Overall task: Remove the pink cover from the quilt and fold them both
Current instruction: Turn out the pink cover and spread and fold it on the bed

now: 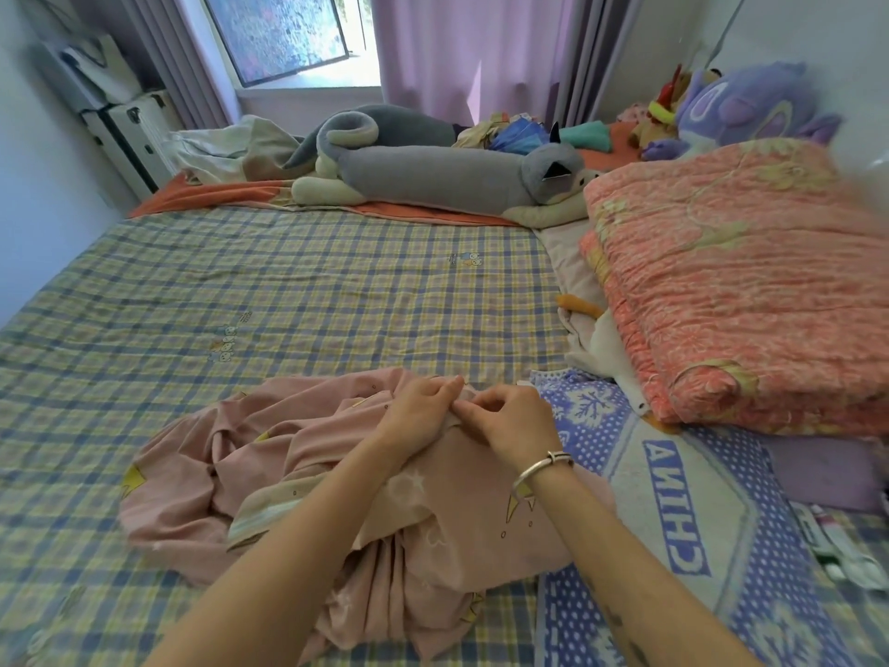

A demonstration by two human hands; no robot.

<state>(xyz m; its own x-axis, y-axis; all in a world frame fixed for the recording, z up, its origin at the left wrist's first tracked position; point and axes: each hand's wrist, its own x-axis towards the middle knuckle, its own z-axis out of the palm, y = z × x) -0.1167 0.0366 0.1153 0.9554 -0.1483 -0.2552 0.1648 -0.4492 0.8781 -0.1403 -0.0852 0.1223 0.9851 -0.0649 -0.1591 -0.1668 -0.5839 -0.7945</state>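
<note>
From the head view, a bed (288, 281) with a plaid sheet fills the room up to a window (288, 36) hung with lilac curtains (457, 50). The pink cover (231, 474) lies bunched at the bed's near edge. The left hand (423, 406) and the right hand (514, 421) both pinch its fabric, fingertips nearly meeting. The quilt (745, 291) sits folded along the right edge, with a blue patterned towel (697, 522) spread at the near right corner. A long grey plush (433, 178) stretches along the far edge, and a purple plush (741, 108) sits in the far right corner.
</note>
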